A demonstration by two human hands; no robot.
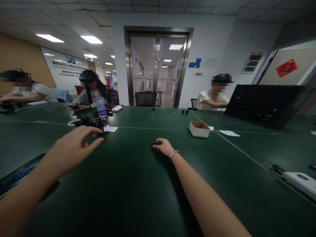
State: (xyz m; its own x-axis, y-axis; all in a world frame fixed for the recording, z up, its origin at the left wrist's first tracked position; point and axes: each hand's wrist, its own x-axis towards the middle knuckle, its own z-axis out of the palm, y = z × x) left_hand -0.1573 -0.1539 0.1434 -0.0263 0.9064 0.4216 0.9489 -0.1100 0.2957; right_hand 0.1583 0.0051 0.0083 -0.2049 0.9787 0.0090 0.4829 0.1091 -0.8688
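My right hand (165, 147) is closed around a small dark part (155, 142) with a round, ring-like top, held at the table's surface. Most of that part is hidden by the fingers, and its kind cannot be made out. A silver bracelet (174, 154) circles the right wrist. To the left, my left hand (75, 144) hovers over the table with thumb and fingers apart and nothing between them. Just beyond its fingertips lies a cluster of small black parts (85, 121), partly covered by the hand, beside a white slip of paper (111, 129).
On the green table (128, 184) are a small open box (199, 129), a water bottle (101, 108), a phone (21, 171) at the left and a white device (300, 181) at the right. A large black monitor (264, 105) stands at the right. Several people sit around the table.
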